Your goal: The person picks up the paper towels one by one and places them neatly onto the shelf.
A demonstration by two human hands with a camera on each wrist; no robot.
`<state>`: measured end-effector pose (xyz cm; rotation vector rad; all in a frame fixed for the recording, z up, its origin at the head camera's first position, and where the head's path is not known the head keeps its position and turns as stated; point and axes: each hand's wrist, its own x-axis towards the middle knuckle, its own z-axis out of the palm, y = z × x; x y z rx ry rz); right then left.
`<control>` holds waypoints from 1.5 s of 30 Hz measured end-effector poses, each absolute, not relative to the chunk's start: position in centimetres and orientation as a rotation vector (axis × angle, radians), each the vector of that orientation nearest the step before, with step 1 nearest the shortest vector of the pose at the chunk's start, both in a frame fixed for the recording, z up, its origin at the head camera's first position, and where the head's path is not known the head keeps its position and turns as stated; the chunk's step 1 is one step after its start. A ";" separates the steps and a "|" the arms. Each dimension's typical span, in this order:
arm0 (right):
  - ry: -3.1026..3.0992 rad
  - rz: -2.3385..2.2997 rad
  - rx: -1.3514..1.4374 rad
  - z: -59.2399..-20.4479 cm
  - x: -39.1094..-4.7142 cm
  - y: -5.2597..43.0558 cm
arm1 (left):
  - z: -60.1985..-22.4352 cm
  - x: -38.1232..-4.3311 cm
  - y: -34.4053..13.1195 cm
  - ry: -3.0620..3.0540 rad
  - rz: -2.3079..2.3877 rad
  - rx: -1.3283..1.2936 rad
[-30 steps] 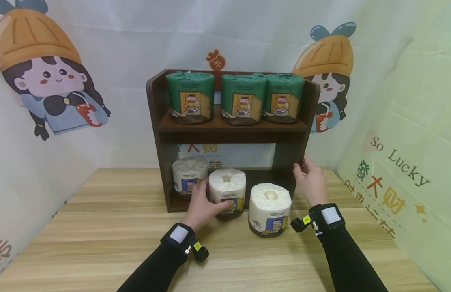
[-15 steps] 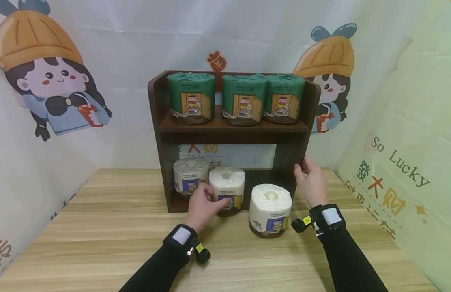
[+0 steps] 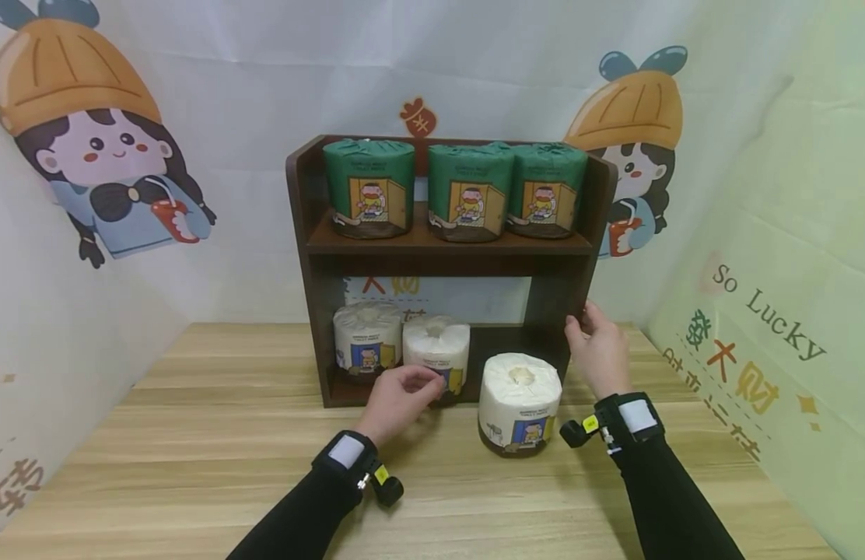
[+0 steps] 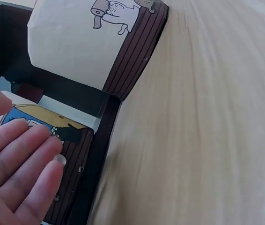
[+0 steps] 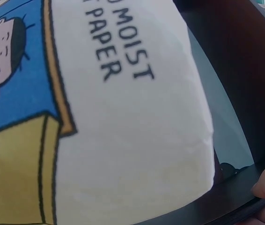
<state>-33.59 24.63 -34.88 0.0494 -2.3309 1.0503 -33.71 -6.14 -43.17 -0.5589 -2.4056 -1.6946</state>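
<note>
My left hand (image 3: 397, 403) touches the front of a white-wrapped toilet roll (image 3: 436, 346) in the lower bay of a dark brown shelf (image 3: 450, 264). In the left wrist view the fingers (image 4: 22, 152) are fairly straight against that roll's printed wrapper. My right hand (image 3: 599, 351) grips the front edge of the shelf's right side panel, thumb inside. Left of the touched roll, another white toilet roll (image 3: 365, 336) sits against the shelf's left wall. A third white toilet roll (image 3: 520, 397) stands upright on the table before the shelf, near my right hand; it fills much of the right wrist view.
Green-wrapped toilet rolls (image 3: 369, 175) stand in a row on the upper shelf board. The wooden table (image 3: 215, 435) extends to both sides and in front of the shelf. A printed cloth (image 3: 250, 117) hangs behind and at the sides.
The middle white roll has moved back into the lower bay. My left hand has gone from spreading around its sides to bringing its fingers together at its front. The right hand stays put.
</note>
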 end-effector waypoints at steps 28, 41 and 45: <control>-2.318 0.996 0.050 -35.0 -33.7 24.8 | -43.3 -33.2 -5.9 -2.531 -1.621 -0.850; -2.334 1.016 0.035 -35.0 -33.7 24.7 | -41.9 -32.2 -3.8 -2.574 -1.715 -0.745; -2.330 1.025 0.036 -35.0 -33.7 24.7 | -41.8 -31.8 -2.4 -2.579 -1.776 -0.748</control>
